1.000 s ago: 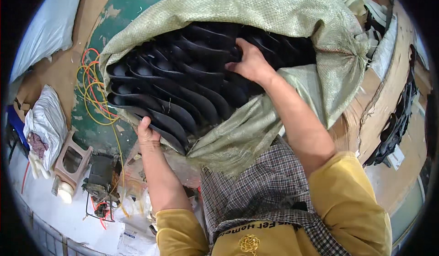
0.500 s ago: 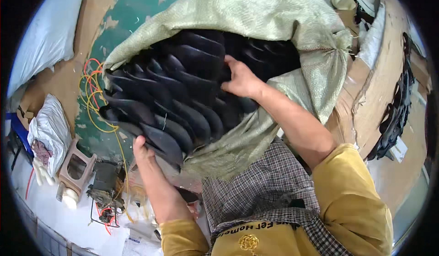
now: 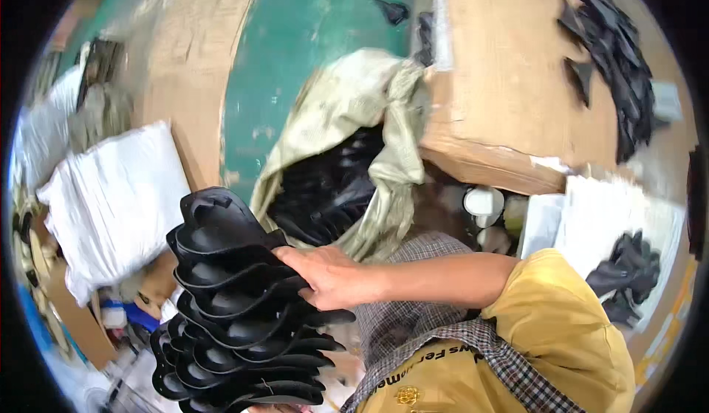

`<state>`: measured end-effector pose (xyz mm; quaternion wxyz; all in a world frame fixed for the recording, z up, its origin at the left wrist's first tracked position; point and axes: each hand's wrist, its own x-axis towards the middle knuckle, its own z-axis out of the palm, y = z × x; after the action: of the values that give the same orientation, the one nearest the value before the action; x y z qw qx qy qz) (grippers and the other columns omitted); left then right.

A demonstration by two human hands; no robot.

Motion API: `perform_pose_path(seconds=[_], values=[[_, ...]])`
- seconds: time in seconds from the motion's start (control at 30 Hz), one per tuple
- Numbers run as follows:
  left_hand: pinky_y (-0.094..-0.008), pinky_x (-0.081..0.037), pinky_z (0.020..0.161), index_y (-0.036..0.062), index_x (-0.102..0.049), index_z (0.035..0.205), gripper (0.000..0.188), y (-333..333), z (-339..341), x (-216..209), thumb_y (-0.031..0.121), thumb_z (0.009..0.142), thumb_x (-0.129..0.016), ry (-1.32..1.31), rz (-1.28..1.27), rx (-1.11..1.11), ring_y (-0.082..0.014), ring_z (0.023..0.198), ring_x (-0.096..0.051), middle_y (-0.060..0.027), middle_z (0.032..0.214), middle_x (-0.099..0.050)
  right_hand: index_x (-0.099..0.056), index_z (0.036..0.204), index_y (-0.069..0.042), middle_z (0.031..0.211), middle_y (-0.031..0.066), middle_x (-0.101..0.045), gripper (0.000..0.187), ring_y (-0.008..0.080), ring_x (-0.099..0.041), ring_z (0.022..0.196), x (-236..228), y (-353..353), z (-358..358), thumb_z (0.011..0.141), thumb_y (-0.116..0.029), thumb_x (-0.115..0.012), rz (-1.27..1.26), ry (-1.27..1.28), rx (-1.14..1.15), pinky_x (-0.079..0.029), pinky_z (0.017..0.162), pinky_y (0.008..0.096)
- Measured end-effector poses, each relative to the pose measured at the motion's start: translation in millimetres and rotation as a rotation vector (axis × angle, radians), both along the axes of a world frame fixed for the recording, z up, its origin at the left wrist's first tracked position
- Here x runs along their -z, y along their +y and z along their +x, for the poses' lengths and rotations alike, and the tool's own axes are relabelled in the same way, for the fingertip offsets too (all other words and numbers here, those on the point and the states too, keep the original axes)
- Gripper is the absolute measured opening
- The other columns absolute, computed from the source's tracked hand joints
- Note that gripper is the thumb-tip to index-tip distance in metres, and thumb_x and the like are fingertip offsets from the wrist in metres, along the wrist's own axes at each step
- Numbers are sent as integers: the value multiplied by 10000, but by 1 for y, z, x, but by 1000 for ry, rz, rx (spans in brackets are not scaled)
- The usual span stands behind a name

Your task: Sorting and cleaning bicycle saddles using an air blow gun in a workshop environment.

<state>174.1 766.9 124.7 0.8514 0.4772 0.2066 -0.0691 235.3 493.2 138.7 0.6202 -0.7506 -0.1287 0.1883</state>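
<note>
A tall bundle of nested black curved moulded pieces point(image 3: 236, 295) is lifted out at the lower left, clear of the sack. My right hand point(image 3: 325, 274) grips its right side, the fingers partly hidden among the layers. Of my left hand point(image 3: 281, 408) only a sliver of skin shows under the bundle at the bottom edge; its fingers are hidden. Behind them stands the open woven sack point(image 3: 354, 81), pale green, with more black pieces point(image 3: 325, 184) inside.
A large cardboard surface point(image 3: 495, 66) with black scraps point(image 3: 613, 66) lies at the right. Left of the sack are a green surface point(image 3: 295, 59) and a white wrapped package point(image 3: 118, 199). Round white containers point(image 3: 484, 202) sit below the cardboard edge.
The bundle of black pieces has come out of the sack and moved down to the left with both hands. The view has shifted, and the sack now appears smaller and farther off.
</note>
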Motion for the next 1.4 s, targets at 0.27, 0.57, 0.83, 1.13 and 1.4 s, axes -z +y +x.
perform_pose_path(seconds=[0.27,0.57,0.83,1.13,1.4], values=[[-409,-377,952,41,-410,1249,814,-245,60,-50,272,561,-779,-142,-295,862,-281,1107,-448,-103,1209,-461,-355,1164,-15,910,218,-548,616,393,-550,888,-96,-139,-90,611,-28,-626,-148,-235,710,-451,720,456],[-414,-374,953,55,-404,1258,806,-465,-104,-153,274,573,-767,-279,-496,1740,-284,1115,-441,-98,1230,-447,-456,1182,-47,1008,142,-594,539,234,-603,904,-198,-239,-374,700,-130,-682,-310,-383,1629,-469,787,331],[-418,-371,955,67,-399,1267,799,-496,-251,-220,277,583,-755,-520,-376,1868,-286,1122,-434,-94,1249,-435,-434,1195,-42,1137,68,-552,603,191,-507,1065,-222,-288,-635,658,-22,-709,5,-629,1924,-387,939,343],[-376,-331,979,-6,-340,1263,864,-602,-470,-276,147,538,-784,-896,-185,1803,-257,1131,-420,-150,1210,-444,-465,1224,-47,1224,115,-513,484,208,-459,1134,-146,-454,-819,757,40,-556,-402,-680,1968,-360,963,333],[-356,-298,1006,53,-43,1401,1139,-634,-533,-118,158,577,-822,-1254,446,1851,-295,1217,-362,-222,1332,-328,-338,1329,-60,1314,168,-411,583,251,-399,1216,-67,-490,-870,832,-249,-577,376,-8,2595,-324,987,347]])
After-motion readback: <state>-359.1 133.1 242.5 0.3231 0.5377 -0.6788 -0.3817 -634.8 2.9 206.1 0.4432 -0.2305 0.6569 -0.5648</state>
